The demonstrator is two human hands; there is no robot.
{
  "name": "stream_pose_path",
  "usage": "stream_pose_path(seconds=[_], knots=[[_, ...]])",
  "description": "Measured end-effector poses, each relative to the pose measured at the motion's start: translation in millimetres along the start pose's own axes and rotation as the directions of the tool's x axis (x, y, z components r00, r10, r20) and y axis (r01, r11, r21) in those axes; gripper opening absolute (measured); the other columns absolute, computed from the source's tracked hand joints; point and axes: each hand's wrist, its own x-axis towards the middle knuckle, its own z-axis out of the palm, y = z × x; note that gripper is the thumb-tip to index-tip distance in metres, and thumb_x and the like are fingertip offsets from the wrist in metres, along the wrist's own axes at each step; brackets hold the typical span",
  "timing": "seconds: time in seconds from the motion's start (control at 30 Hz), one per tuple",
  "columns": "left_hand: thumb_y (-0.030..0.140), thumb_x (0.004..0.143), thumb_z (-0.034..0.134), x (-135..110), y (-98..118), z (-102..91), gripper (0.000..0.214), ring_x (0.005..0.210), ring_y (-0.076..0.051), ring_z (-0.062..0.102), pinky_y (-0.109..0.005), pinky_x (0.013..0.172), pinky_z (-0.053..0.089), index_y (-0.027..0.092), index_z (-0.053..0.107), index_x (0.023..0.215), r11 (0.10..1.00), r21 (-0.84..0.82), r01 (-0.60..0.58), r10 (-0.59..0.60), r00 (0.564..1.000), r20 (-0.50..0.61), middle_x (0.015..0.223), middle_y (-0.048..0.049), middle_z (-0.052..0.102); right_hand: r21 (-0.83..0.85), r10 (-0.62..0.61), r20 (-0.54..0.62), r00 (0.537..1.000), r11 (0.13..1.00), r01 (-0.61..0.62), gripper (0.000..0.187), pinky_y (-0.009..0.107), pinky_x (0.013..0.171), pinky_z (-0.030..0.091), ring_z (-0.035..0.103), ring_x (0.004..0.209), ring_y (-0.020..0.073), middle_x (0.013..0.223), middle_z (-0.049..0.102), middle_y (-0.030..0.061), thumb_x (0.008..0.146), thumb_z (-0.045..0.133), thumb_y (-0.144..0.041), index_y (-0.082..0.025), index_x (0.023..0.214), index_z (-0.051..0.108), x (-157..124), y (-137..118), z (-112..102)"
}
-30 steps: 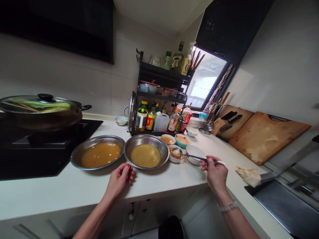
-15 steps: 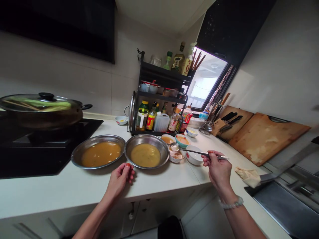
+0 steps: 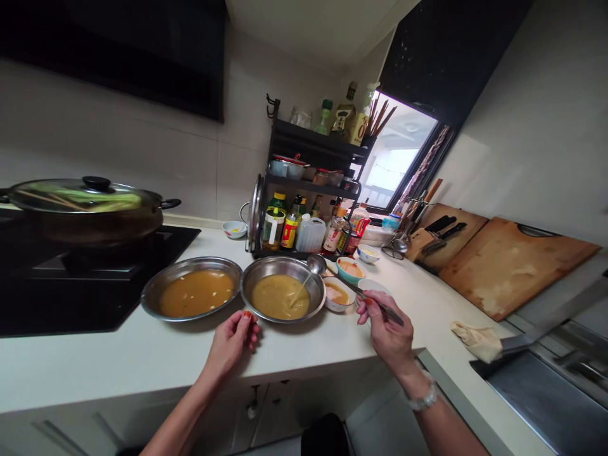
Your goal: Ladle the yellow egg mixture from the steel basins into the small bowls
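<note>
Your right hand (image 3: 387, 329) is closed around the thin handle of a metal spoon (image 3: 342, 281), thumb and fingers pinching it near the end. The spoon slants up and away to your left, its round polished bowl tipped above the far rim of the right dish (image 3: 304, 272). A thin pale thread of liquid runs from it down into the dish.

That dish is a shallow round pan of dull steel, filled with an opaque yellow-brown liquid. It stands on the smooth white counter (image 3: 118, 354), rim just beside the left dish (image 3: 156, 288), its twin, which holds a more orange liquid with pale flecks.

Your left hand (image 3: 232, 339) rests on the counter at the near rim of the right dish, fingers loosely curled and holding nothing. You cannot tell whether the fingertips touch the steel.

Under the spoon's shaft sits a small bowl (image 3: 338, 294), white and glossy, with brown sauce in it. A teal-rimmed bowl (image 3: 350, 269) stands behind it.

Farther back is a black wire rack (image 3: 308, 145) crowded with bottles and jars. On the black glass hob (image 3: 71, 285) at your left stands a dark wok (image 3: 95, 228) under a domed glass lid (image 3: 80, 193) with a black knob. Two worn wooden boards (image 3: 515, 259) lean on the right wall, and a crumpled beige cloth (image 3: 477, 339) lies near them.
</note>
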Motion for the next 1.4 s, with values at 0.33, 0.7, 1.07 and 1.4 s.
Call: stream_pose_path(seconds=[0.33, 0.7, 1.07, 1.4], knots=[[0.064, 0.065, 0.065, -0.2, 0.0, 0.3, 0.049, 0.048, -0.01, 0.051, -0.022, 0.044, 0.041, 0.015, 0.06, 0.073, 1.0, 0.015, 0.007, -0.007, 1.0, -0.006, 0.06, 0.0, 0.06, -0.251, 0.16, -0.119, 0.98, 0.95, -0.186, 0.026, 0.025, 0.04, 0.049, 0.056, 0.042, 0.0128, 0.061, 0.061, -0.0015, 0.088, 0.054, -0.044, -0.02, 0.094, 0.061, -8.7, 26.8, -30.4], [0.062, 0.067, 0.064, -0.2, -0.4, -0.1, 0.047, 0.049, -0.011, 0.052, -0.023, 0.045, 0.041, 0.016, 0.06, 0.074, 0.999, 0.033, 0.002, -0.002, 1.0, -0.007, 0.061, 0.0002, 0.06, 0.007, 0.449, -0.336, 0.828, 0.88, -0.475, 0.034, 0.028, 0.041, 0.05, 0.058, 0.04, 0.0169, 0.047, 0.059, -0.0023, 0.074, 0.066, -0.05, -0.018, 0.083, 0.059, -9.6, 46.9, -41.9], [0.062, 0.067, 0.067, 1.5, -4.4, -2.0, 0.047, 0.049, -0.011, 0.052, -0.022, 0.044, 0.042, 0.016, 0.061, 0.074, 1.0, 0.001, -0.005, 0.005, 1.0, -0.007, 0.061, -0.0003, 0.061, 0.263, 0.561, -0.417, 0.715, 0.828, -0.496, 0.032, 0.021, 0.033, 0.044, 0.055, 0.037, 0.013, 0.05, 0.063, 0.0002, 0.063, 0.074, -0.038, -0.015, 0.08, 0.059, 3.2, 48.5, -50.2], [0.063, 0.067, 0.067, 0.9, -3.4, -1.3, 0.049, 0.05, -0.01, 0.051, -0.021, 0.044, 0.041, 0.015, 0.061, 0.075, 1.0, -0.016, 0.0, 0.0, 1.0, 0.002, 0.062, 0.0, 0.06, 0.245, 0.506, -0.353, 0.787, 0.862, -0.444, 0.033, 0.02, 0.035, 0.045, 0.058, 0.041, 0.0133, 0.051, 0.062, -0.0007, 0.068, 0.073, -0.04, -0.014, 0.085, 0.06, 17.4, 25.0, -35.8]])
